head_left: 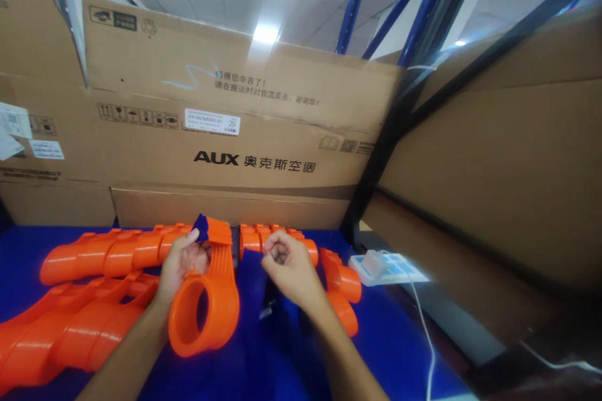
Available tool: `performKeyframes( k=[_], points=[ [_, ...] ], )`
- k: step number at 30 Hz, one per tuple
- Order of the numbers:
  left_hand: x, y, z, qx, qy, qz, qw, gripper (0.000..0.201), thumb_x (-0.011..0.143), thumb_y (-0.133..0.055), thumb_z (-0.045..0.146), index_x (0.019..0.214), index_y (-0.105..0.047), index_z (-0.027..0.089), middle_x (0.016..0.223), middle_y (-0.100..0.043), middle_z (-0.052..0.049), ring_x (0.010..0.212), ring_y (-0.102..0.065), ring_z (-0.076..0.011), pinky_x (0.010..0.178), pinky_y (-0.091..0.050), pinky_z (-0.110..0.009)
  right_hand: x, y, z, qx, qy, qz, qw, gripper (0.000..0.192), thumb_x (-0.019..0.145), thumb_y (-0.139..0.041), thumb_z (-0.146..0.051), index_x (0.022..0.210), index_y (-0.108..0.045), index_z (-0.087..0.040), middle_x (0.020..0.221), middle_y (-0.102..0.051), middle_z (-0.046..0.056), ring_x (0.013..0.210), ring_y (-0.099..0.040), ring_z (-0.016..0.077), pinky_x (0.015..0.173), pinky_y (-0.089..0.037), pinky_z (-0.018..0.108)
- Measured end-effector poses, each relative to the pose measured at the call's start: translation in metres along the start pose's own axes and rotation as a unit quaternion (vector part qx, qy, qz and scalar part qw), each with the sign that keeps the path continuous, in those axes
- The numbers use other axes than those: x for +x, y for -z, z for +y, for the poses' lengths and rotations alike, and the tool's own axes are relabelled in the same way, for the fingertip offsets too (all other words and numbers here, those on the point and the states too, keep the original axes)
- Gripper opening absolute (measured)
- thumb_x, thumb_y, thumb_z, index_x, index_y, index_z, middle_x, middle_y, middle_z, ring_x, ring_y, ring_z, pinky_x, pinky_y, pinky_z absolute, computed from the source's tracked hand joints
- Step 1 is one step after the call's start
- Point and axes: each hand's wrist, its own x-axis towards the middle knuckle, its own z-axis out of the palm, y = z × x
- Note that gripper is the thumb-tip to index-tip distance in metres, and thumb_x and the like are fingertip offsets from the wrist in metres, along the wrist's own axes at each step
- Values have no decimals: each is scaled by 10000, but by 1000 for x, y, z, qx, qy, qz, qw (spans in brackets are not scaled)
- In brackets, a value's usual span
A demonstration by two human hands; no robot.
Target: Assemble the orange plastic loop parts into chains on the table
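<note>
An orange plastic part [221,313] with a wide ring at its lower end and a ribbed neck is in my left hand [181,263]. My left thumb presses a dark blue piece [202,227] against the part's upper end. To the right, my right hand [291,269] is closed in a pinch at the edge of a blue strip of cloth-like material [253,279], which hangs down in front of the orange parts behind. Below my right fingers is a dark, blurred thing [268,304] with a shiny spot; its kind is unclear.
Rows of similar orange parts [94,326] lie on the blue table surface [395,338], left, behind and right. A white power strip [390,267] with a plug and cable is at the right edge. Cardboard [263,200] walls the back; a dark metal post [376,169] stands right.
</note>
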Motion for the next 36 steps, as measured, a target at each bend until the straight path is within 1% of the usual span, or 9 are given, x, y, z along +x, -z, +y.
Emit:
performKeyframes(
  k=[4,6,8,10,12,17,24,29,36],
  points=[
    [-9,-4,-8,-34,133,-103,985,409,878,-587,354,1221,-629,137,1012,-766,-127,960,-726,-293,876,-559,-413,6,6,-7,95,-20,107,990,120,758,-646,-229,834,-560,-194,568,-489,-67,481,-429,86,462,-338,192],
    [-14,-7,-13,-36,182,-138,973,416,896,-571,298,1275,-602,131,1058,-761,-140,997,-720,-302,922,-535,-432,4,4,-13,143,-33,113,983,196,781,-701,-309,872,-563,-203,561,-474,-80,450,-404,76,436,-319,188],
    [-17,-9,-18,-35,193,-160,967,442,889,-580,252,1316,-580,139,1091,-756,-144,1024,-714,-311,953,-516,-451,1,-1,-18,191,-50,93,976,260,800,-724,-385,920,-567,-217,553,-455,-93,409,-362,67,397,-277,187],
    [-15,-9,-22,-36,188,-172,966,479,880,-592,252,1346,-566,148,1124,-749,-147,1057,-702,-324,980,-497,-468,-1,-6,-21,226,-59,73,970,291,801,-741,-420,936,-577,-221,577,-471,-86,420,-360,64,396,-267,185],
    [-11,-7,-25,-43,183,-175,966,506,871,-598,283,1357,-565,145,1149,-741,-151,1088,-687,-336,1006,-480,-478,-2,-10,-22,244,-60,62,966,294,789,-763,-422,913,-597,-213,650,-524,-56,497,-418,73,439,-314,183],
    [2,1,-26,-52,140,-135,980,511,863,-602,337,1331,-591,131,1144,-743,-151,1102,-680,-333,1036,-463,-473,-3,-19,-20,240,-67,7,968,243,829,-727,-435,872,-636,-215,812,-585,-11,731,-541,123,644,-447,217],
    [0,2,-27,-33,119,-97,988,397,839,-642,358,1189,-647,171,1064,-760,-122,1024,-711,-315,950,-528,-452,-8,-24,-16,315,-127,-56,939,269,872,-675,-449,1050,-593,-265,932,-649,4,823,-621,163,739,-501,284],
    [-7,0,-28,12,52,-56,997,256,803,-713,256,1042,-633,213,1070,-739,-79,1006,-707,-273,877,-564,-421,-5,-7,-22,202,-17,21,979,306,827,-732,-375,1099,-654,-256,1079,-699,44,1044,-635,229,932,-486,361],
    [-6,-1,-30,64,-12,-50,997,294,807,-729,249,1083,-628,230,1098,-668,-52,1045,-648,-251,831,-576,-398,-2,16,-22,103,94,0,990,301,853,-707,-334,1144,-697,-258,1182,-710,69,1115,-641,278,977,-488,437]
  ],
)
